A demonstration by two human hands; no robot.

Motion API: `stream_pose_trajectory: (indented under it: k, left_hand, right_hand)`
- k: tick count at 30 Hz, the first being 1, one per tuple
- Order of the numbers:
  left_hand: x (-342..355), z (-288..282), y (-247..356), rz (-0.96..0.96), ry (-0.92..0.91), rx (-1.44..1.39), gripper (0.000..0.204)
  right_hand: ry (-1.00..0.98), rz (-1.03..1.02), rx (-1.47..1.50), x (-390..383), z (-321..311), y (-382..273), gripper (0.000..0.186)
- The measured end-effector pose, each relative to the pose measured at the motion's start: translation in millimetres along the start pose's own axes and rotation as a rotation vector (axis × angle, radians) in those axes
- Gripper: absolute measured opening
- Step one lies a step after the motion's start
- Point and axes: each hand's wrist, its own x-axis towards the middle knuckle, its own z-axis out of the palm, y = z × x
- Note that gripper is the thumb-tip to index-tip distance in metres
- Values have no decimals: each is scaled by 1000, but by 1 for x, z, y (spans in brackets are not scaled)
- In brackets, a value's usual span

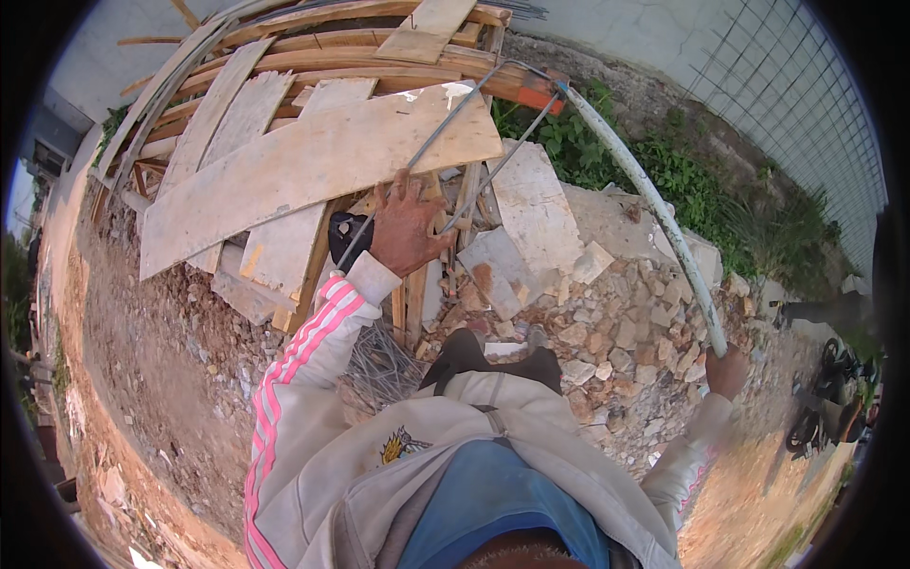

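A thin grey steel rod (455,117), bent into a narrow loop, runs from a dark glove-like piece (349,237) up over the boards and back down. My left hand (408,226) lies over it, fingers curled on one length and thumb by the other length's end; its palm side is hidden. My right hand (727,372) is closed round the lower end of a long, pale, worn pipe (654,197), out to the right. The pipe's top end meets the loop's far bend, beside an orange-red block (540,95) on a timber beam.
Plywood boards (313,171) and timber beams are stacked at the upper left. Broken stone rubble (626,332) and concrete slabs (531,209) cover the ground ahead. Tangled wire (379,370) lies near my feet. Green plants (682,175), a wire grid (796,95) and a motorbike (829,398) are at the right.
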Motion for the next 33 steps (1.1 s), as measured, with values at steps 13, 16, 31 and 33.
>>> stream_pose_trajectory:
  k: [13,16,31,33]
  left_hand:
    - [3,1,-27,73,-13,-104,21]
    - [1,6,-21,50,4,-4,22]
    - [13,1,68,-453,-334,-228,34]
    - [24,20,75,-445,-78,-310,33]
  right_hand:
    - [-18,68,-2,-49,-25,-31,37]
    - [-52,70,62,-41,-20,-19,37]
    - [-659,-232,821,64,-13,-47,30]
    - [-678,-276,926,90,9,-85,32]
